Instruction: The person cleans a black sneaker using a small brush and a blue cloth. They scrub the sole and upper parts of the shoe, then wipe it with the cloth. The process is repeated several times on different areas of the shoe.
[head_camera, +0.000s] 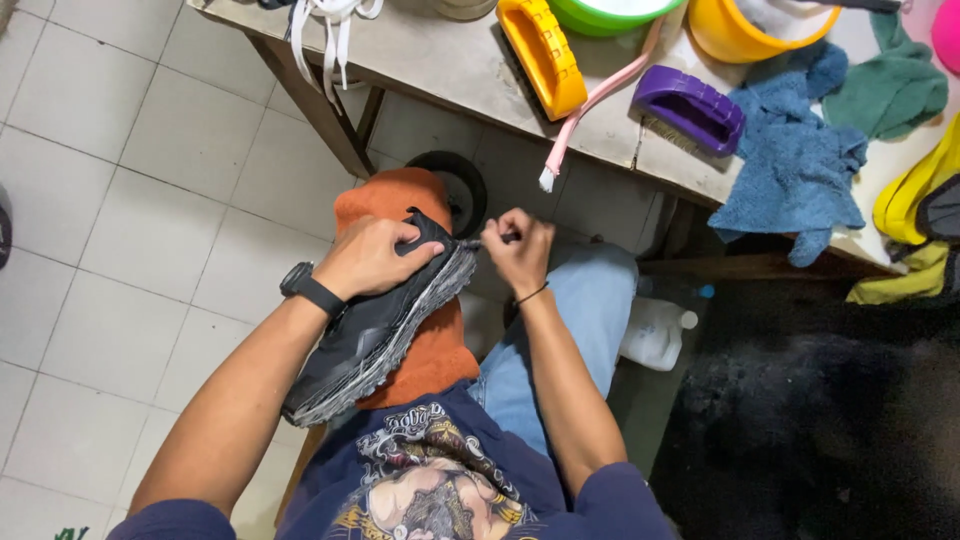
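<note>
Seated person, viewed from a head-worn camera looking down at the lap. The black, mesh-topped sports shoe with a grey, dirt-marked lugged sole (375, 335) lies on its side on a rust-orange terry towel (420, 355) spread over the thigh, sole edge turned upward, toe end pointing away from the body. The left hand (372, 255), a black wristwatch (305, 287) on its wrist, has its grip wrapped firmly over the upper at the toe end, pinning the shoe against the towel. The right hand (517, 245) is pressed together around a small dark object at the toe tip; what it pinches is too small to identify.

Judged step: detail work at the toe, with the shoe steadied rather than scrubbed. A further move would call for the left grip to stay firm, so that the shoe does not roll off the towel, and for fine, controlled action from the right fingers.

Above the knees stands a worn, pale surface (450, 65) bearing a yellow plastic scrubbing brush (545, 55), a purple plastic scrubbing brush (690, 105), a pink-handled small brush (590, 110) overhanging the edge, a blue terry cloth (795, 160), a green cloth (890, 90), a yellow bucket (730, 40) and a green basin (590, 18). White laces (330, 35) hang over its far edge. The floor is of white tiles (130, 180); a white plastic bottle (655, 335) stands beneath the surface, beside the jeans-clad leg.
</note>
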